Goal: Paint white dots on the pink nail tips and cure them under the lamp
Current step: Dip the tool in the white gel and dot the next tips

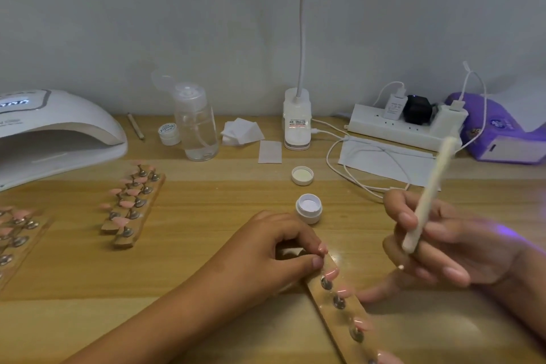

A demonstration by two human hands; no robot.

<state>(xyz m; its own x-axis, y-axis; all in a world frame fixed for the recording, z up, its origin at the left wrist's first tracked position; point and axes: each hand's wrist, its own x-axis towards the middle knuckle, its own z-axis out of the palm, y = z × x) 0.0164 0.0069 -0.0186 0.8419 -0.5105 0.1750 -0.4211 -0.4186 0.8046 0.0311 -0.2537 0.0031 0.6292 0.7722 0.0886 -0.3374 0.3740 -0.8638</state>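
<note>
little open jar [308,208] has white inside. left hand [266,251] pinches the nail strip [328,311], right hand [449,248] grips the pen [429,195].

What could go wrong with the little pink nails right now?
The open little jar stands just beyond the left hand; a bump might tip it. The right hand, gripping the white stick, has a finger stretched beside the pink nail tips on the wooden strip, so it might smudge one. The left hand holds only the strip's end, so it could swivel.
</note>
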